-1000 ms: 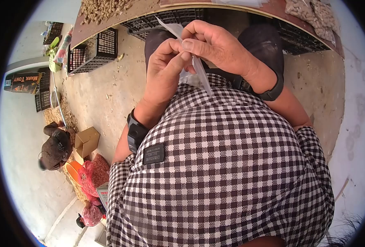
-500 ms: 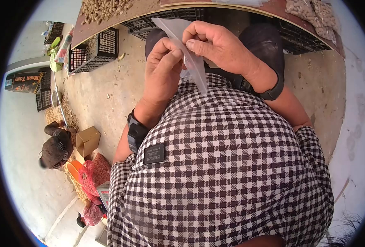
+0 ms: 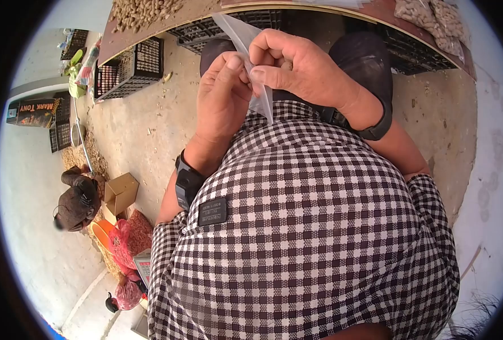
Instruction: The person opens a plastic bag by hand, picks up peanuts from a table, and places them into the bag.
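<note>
Fingers of both hands meet on a clear plastic bag (image 3: 262, 102), which hangs in the air just in front of the checked shirt (image 3: 308, 226), below the near edge of the bench (image 3: 195, 12) and over the person's lap. The left hand (image 3: 223, 96) is closed on the film, thumb pressed against the fingertips, and the right hand (image 3: 299, 65) is closed on it from the other side, so the 2 grips sit almost touching at one spot on the bag. It looks empty and flat, with one corner sticking up past the knuckles and the rest drooping toward the shirt. Holding it this close and high probably keeps the thin film where the eyes can follow it (a pinch from both sides would also suit rubbing its 2 layers against each other). A watch (image 3: 188, 181) sits on the left wrist and a dark band (image 3: 377, 122) on the right. Loose nuts (image 3: 144, 11) lie heaped at the bench's left end, with filled bags (image 3: 427, 14) at its right end. Black crates (image 3: 128, 68) stand on the floor under and beside the bench. Another person (image 3: 75, 201) crouches well apart at the left, next to a cardboard box (image 3: 121, 192).
</note>
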